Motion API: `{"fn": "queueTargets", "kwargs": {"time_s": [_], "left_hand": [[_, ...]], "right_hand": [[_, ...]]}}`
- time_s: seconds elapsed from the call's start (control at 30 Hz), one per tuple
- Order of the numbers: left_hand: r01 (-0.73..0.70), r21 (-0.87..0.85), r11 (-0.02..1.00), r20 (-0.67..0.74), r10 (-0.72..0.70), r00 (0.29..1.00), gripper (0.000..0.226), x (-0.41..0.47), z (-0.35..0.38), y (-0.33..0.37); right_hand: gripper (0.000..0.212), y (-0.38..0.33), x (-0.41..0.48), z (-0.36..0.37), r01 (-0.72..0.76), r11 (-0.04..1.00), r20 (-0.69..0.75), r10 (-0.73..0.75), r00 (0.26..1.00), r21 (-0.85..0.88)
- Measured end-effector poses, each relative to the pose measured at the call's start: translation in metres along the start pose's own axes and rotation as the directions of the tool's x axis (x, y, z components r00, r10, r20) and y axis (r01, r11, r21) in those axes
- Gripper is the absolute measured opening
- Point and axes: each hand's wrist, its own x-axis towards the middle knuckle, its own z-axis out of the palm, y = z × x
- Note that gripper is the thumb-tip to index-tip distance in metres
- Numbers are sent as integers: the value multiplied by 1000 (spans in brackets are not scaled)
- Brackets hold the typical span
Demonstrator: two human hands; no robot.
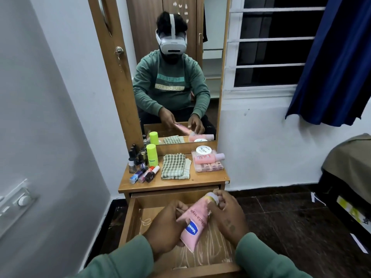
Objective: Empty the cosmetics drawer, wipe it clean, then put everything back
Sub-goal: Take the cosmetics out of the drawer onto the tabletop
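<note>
pink tube (195, 223), over open drawer (128, 221): left hand (166, 225) curled round its near end, right hand (228, 215) gripping by the cap; label part covered, drawer floor mostly hidden.

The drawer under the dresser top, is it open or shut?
Open: the drawer stands pulled far out, its scratched floor shows, and the left hand and right hand hold the pink tube over it.
</note>
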Motion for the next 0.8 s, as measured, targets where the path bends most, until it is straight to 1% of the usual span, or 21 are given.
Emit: {"fn": "queueTargets", "kwargs": {"time_s": [0.03, 0.1, 0.17, 0.2, 0.27, 0.37, 0.53, 0.67, 0.8], "left_hand": [[-22, -14, 1000, -11, 21, 1000, 9, 0, -7, 4], [-55, -48, 997, -34, 53, 998, 9, 5, -17, 12], [-75, -81, 994, -50, 71, 996, 9, 14, -24, 20], [-85, -116, 990, -54, 79, 995, 10, 19, -26, 24], [-115, -179, 977, -69, 104, 992, 10, 31, -27, 34], [-140, -215, 967, -132, 113, 985, 12, 51, -23, 44], [-176, -225, 958, -310, 101, 946, 30, 88, -14, 60], [-197, -395, 897, -367, 42, 929, 42, 112, -17, 84], [-244, -442, 863, -472, 7, 881, 42, 148, -25, 96]], "right_hand": [[17, -5, 1, -3, -29, 997, 33, 26, 999, 73], [27, -12, 4, -11, -99, 970, 89, 81, 993, 221], [36, -18, 11, -19, -147, 934, 96, 122, 988, 327], [35, -23, 14, -24, -155, 915, 88, 132, 987, 371], [25, -33, 21, -35, -140, 890, 62, 125, 990, 434], [18, -40, 35, -45, -94, 896, 3, 103, 995, 433], [30, -42, 63, -50, -82, 912, -71, 121, 990, 402], [30, -53, 99, -50, -44, 940, -167, 106, 980, 338], [31, -70, 137, -50, -17, 962, -231, 83, 969, 272]]}}
